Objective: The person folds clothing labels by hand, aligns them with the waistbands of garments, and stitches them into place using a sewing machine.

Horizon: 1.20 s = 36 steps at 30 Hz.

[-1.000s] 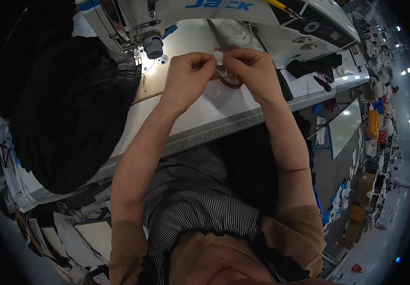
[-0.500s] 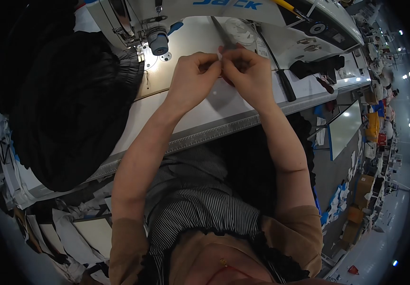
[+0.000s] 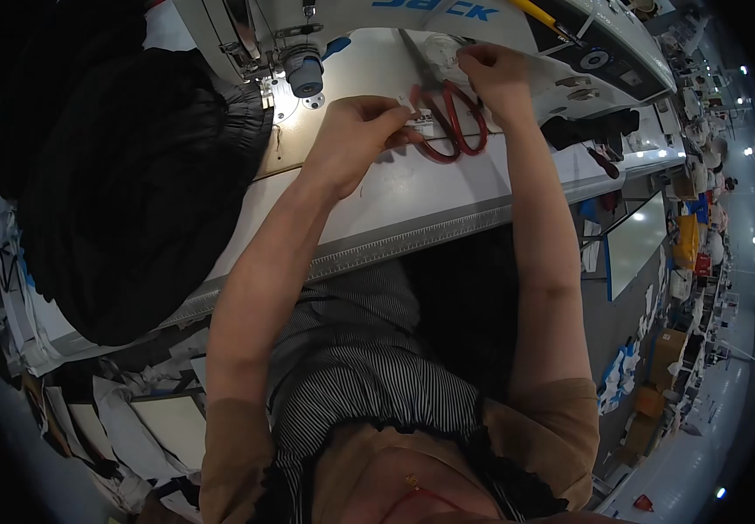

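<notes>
My left hand (image 3: 362, 135) is closed, thumb against fingers, on a small white label (image 3: 419, 124) with dark print. Scissors (image 3: 483, 129) with red handles lie just right of the label, their blades pointing away from me. My right hand (image 3: 497, 80) is in a pinch over the far side of the scissors, beside a bundle of white tape-like material (image 3: 441, 54). What its fingertips hold, if anything, is too small to make out. Gathered black fabric (image 3: 124, 201) lies left of the hands, its elastic-looking edge close to the presser foot area.
A sewing machine (image 3: 482, 19) spans the back of the white table (image 3: 395, 196), which has a ruler strip (image 3: 377, 243) along its front edge. Dark cloth (image 3: 583, 129) and a small red-handled tool (image 3: 603, 162) lie at the right.
My hands were together at a small white thing; now they are apart. The right one has moved away and to the right, uncovering the red scissor handles. The left keeps the label.
</notes>
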Available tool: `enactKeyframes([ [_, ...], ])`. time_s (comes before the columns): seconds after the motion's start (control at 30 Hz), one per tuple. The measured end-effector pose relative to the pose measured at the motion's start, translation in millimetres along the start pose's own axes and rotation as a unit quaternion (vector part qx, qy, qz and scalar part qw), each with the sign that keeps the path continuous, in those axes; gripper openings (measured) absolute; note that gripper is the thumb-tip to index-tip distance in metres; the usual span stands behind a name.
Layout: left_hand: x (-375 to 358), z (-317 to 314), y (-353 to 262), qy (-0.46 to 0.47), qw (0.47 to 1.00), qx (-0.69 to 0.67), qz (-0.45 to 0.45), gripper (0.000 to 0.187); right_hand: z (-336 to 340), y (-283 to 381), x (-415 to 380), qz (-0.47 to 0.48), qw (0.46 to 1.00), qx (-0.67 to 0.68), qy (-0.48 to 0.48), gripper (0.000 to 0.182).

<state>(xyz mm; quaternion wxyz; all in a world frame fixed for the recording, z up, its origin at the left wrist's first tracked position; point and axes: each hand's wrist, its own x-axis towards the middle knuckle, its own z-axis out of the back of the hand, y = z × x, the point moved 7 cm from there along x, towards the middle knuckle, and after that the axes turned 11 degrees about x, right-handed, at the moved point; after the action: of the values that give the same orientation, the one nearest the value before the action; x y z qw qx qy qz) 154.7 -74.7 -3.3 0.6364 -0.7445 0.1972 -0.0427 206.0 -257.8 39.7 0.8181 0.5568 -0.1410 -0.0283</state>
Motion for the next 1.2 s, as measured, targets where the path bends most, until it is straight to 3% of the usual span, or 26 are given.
enactKeyframes([
  [0.03, -0.7, -0.4, 0.6, 0.003, 1.000, 0.004, 0.007, 0.027, 0.6, 12.9, 2.6, 0.110, 0.975, -0.190, -0.019, 0.018],
  [0.07, -0.7, 0.2, 0.3, 0.006, 1.000, 0.007, 0.013, 0.026, 2.9, 10.6, 0.3, 0.111, 0.975, -0.191, -0.020, 0.018],
  [0.13, -2.3, 1.4, -3.9, 0.021, 0.998, 0.047, 0.019, 0.025, -10.5, 54.2, -31.2, 0.220, 0.955, -0.196, 0.015, 0.018],
  [0.2, -4.1, 1.5, -4.3, 0.039, 0.995, 0.085, 0.032, 0.024, -29.6, 79.3, -60.8, 0.233, 0.948, -0.120, 0.180, 0.018],
  [0.37, -10.6, -3.5, -15.3, 0.094, 0.983, 0.138, -0.071, 0.021, -40.9, 85.7, -87.3, 0.287, 0.919, -0.133, 0.233, 0.019],
  [0.63, -27.7, -4.8, -23.6, 0.144, 0.955, 0.244, -0.090, 0.014, -44.2, 88.0, -95.2, 0.239, 0.922, -0.115, 0.281, 0.019],
  [0.7, -31.2, -2.1, -24.1, 0.139, 0.956, 0.245, -0.088, 0.014, -45.1, 96.0, -102.6, 0.325, 0.901, -0.118, 0.261, 0.017],
  [0.9, -43.2, 9.4, -21.7, 0.128, 0.981, 0.133, -0.066, 0.017, -45.1, 103.6, -115.6, 0.386, 0.889, -0.093, 0.228, 0.020],
  [0.97, -48.2, 11.1, -16.4, 0.155, 0.987, -0.026, -0.020, 0.018, -45.4, 107.6, -123.1, 0.414, 0.875, -0.100, 0.230, 0.022],
  [1.2, -62.7, 16.6, -19.4, 0.132, 0.990, -0.024, -0.043, 0.019, -46.2, 115.4, -138.7, 0.480, 0.842, -0.122, 0.216, 0.026],
])
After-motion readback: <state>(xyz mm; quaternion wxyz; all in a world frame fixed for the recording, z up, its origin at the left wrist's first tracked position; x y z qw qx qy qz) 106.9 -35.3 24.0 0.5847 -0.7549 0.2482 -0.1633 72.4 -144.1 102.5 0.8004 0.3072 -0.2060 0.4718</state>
